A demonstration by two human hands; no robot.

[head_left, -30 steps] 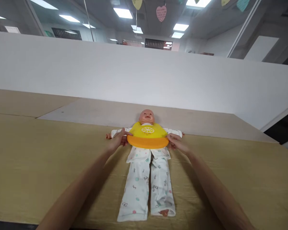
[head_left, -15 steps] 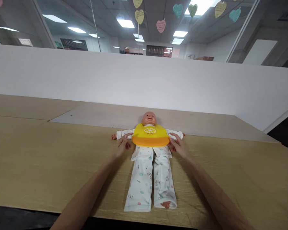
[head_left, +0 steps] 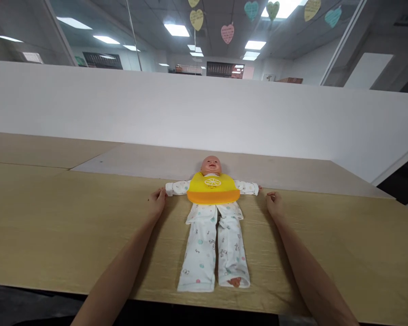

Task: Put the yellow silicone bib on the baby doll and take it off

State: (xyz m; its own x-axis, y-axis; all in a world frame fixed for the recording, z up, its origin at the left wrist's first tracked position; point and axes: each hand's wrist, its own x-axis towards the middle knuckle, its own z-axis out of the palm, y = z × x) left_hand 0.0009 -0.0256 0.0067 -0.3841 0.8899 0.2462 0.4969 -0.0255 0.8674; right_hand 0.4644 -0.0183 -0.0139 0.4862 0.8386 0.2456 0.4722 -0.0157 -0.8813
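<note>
A baby doll (head_left: 211,165) lies face up on the table, arms spread and legs towards me. It wears white patterned pajamas (head_left: 199,253) and a yellow bib (head_left: 212,184) with an orange pocket along its bottom edge. My left hand (head_left: 157,202) is closed at the cuff of the doll's arm on the left; the doll's hand there is hidden, and I cannot tell whether I grip it. My right hand (head_left: 274,204) rests with curled fingers just beyond the doll's other hand (head_left: 260,188), apart from it and with nothing visible in it. One doll foot (head_left: 235,282) peeks from a trouser leg.
The wooden table (head_left: 71,235) extends to both sides, with a greyish panel (head_left: 139,158) along its back. Behind stands a white wall (head_left: 204,111) topped by glass with heart-shaped notes (head_left: 227,34). The table's front edge is close to me.
Both hands have left the bib's sides and moved outward, one to each end of the doll's arms. Their fingers have curled in. The doll stays in place.
</note>
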